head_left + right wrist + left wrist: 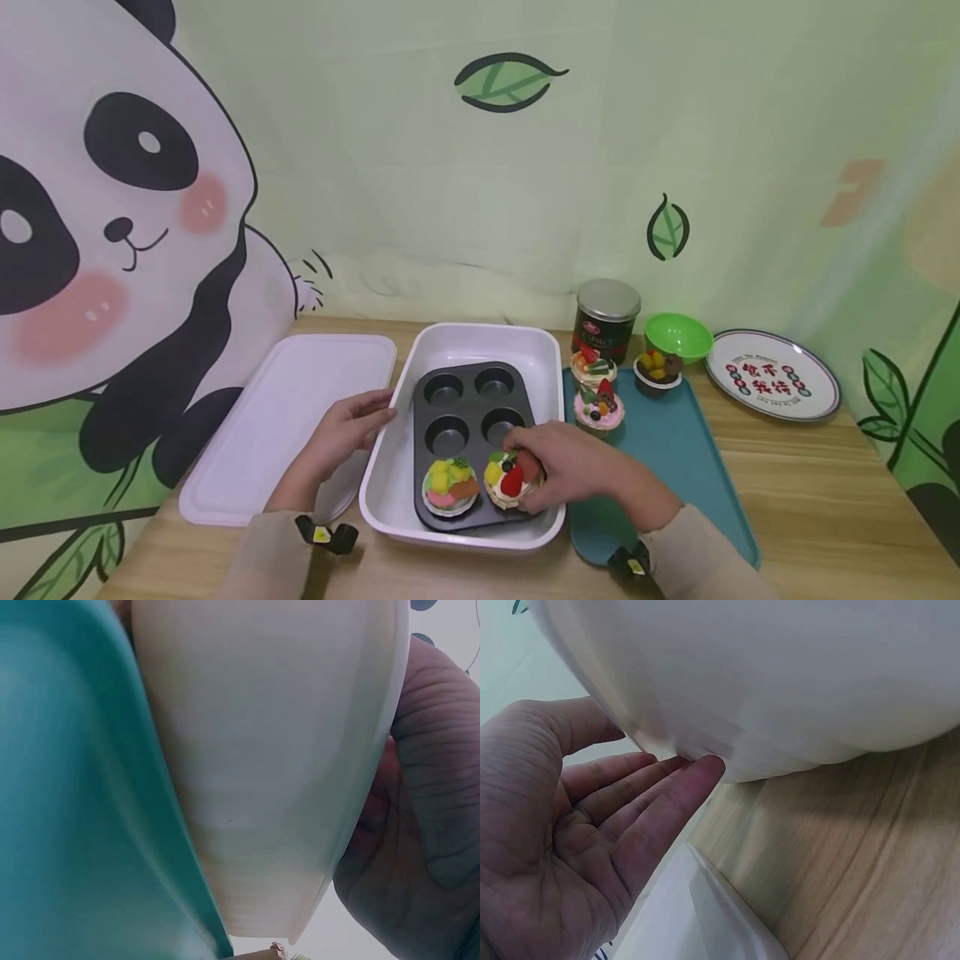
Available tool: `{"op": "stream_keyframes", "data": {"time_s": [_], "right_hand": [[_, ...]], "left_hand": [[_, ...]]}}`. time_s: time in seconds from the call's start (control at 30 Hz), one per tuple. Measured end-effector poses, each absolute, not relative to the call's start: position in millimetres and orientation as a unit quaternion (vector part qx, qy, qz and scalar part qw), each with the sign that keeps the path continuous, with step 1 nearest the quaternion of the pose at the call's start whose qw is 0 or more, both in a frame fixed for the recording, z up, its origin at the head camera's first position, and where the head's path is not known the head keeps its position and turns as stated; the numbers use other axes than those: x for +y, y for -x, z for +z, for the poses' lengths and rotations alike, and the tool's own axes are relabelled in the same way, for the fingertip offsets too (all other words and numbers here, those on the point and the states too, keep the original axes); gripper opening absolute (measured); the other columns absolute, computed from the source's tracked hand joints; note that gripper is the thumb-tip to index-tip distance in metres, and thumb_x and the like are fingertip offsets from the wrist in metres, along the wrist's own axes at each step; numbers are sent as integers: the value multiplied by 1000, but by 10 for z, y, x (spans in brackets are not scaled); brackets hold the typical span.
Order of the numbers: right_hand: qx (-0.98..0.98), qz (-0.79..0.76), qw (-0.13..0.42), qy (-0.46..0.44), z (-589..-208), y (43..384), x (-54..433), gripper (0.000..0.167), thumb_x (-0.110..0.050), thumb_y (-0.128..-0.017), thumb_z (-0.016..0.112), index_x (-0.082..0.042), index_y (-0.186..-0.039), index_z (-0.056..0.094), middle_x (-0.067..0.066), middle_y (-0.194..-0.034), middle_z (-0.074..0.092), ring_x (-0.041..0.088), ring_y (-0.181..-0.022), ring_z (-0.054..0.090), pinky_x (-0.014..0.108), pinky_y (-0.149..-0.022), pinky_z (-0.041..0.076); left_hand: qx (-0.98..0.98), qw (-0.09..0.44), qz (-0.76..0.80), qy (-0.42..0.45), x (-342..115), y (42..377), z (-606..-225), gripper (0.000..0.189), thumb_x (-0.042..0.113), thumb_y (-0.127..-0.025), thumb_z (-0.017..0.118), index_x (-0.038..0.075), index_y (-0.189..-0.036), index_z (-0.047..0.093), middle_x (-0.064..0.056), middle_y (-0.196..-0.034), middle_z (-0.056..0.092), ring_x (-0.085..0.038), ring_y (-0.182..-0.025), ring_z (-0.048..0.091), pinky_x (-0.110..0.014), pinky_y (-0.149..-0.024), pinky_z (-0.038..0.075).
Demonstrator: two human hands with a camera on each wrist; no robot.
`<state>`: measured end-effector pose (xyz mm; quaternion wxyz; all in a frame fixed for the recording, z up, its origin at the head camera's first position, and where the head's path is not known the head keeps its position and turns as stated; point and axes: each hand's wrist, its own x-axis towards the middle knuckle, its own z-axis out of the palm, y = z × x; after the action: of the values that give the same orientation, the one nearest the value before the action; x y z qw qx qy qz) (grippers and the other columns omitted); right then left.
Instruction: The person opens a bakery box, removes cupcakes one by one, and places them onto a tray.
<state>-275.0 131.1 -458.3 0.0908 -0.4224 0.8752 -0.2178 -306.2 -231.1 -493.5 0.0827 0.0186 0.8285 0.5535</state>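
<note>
In the head view a white plastic tub (pixel 386 492) holds a dark muffin tin (pixel 471 442). My left hand (pixel 341 437) is at the tub's left rim. In the left wrist view its thumb goes over the rim and its fingertips (pixel 709 766) touch the outer wall. My right hand (pixel 573 467) reaches over the right rim and grips a cream-topped fruit cupcake (pixel 512 482) with strawberry on it, at the front right cup. Beside it a cupcake with yellow fruit (pixel 448 487) sits in the front left cup. The right wrist view shows the tub's outer wall, hiding the fingertips.
Right of the tub lies a teal tray (pixel 660 467) with a pink-cream cupcake (pixel 598 410), a white-cream cupcake (pixel 592 375) and a chocolate cupcake (pixel 657 375). Behind stand an espresso tin (pixel 606 321), a green bowl (pixel 678 335) and a white plate (pixel 720 354). A white lid (pixel 300 400) lies left.
</note>
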Motion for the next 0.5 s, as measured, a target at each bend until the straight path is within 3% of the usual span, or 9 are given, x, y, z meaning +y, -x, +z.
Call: {"op": "stream_keyframes", "data": {"time_s": [0.5], "right_hand": [[870, -266, 127, 395, -4552, 2758, 1351, 63, -44, -78, 82, -23, -131, 56, -11, -106, 64, 6, -92, 60, 27, -82, 53]], "left_hand": [[829, 82, 553, -16, -2316, 3073, -4938, 58, 38, -95, 69, 11, -144, 55, -15, -137, 61, -31, -119, 63, -41, -82, 60]]}}
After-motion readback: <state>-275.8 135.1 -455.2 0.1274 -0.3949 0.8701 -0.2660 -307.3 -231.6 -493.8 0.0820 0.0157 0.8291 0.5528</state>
